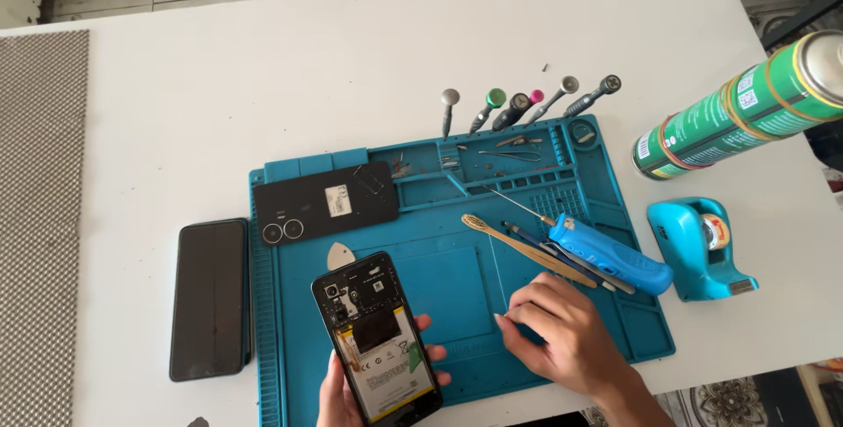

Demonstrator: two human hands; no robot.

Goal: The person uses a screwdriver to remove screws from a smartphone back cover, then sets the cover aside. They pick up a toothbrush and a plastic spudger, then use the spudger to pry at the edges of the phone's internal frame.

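My left hand (338, 396) holds an opened black phone (376, 339) from below, its battery and circuit board showing, over the near edge of the blue repair mat (457, 260). To the right, my right hand (562, 335) rests on the mat with its fingertips pinched together against the surface; whether something small sits between them I cannot tell. Just beyond that hand lie a blue electric screwdriver (610, 256), a wooden brush (518, 247) and thin dark tools. The phone's black back cover (327, 202) lies on the mat's upper left, with a white pick (342, 256) below it.
A second black phone (209, 300) lies face down left of the mat. Several screwdrivers (518, 106) stand along the mat's far edge, tweezers (509, 155) in its trays. A green spray can (746, 106) and a blue tape dispenser (702, 247) sit at the right. A grey woven mat (39, 216) covers the left.
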